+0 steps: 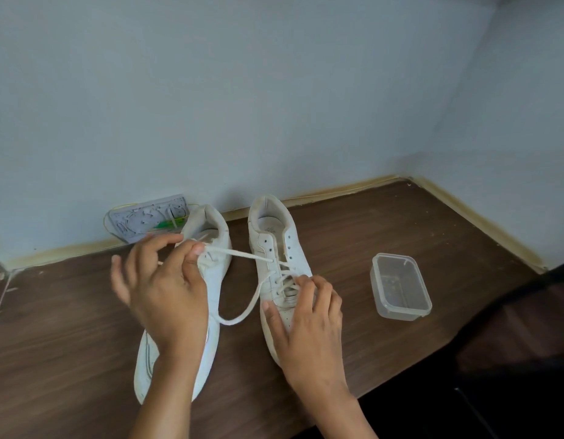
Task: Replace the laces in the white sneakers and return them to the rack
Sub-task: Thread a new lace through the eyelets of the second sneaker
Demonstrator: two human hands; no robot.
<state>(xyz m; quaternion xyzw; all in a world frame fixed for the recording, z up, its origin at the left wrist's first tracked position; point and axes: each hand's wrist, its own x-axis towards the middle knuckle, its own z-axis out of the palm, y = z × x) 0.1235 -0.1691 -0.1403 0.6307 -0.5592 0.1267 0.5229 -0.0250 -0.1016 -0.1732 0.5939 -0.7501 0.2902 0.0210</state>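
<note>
Bare bench (353, 217) lies open between the right shoe (275, 248) and the plastic tub (401, 288), while a taut lace (242, 253) bars the gap between the shoes and the wall (274, 106) closes off the back.

Two white sneakers stand side by side on the brown tabletop (353, 223), heels away from the person. The right sneaker (275, 264), under the right hand (306, 324), is laced through its lower eyelets only. Its white lace (242, 255) runs taut to the left hand (166, 286), which pinches it above the left sneaker (211, 274); a slack loop droops between the hands.
</note>
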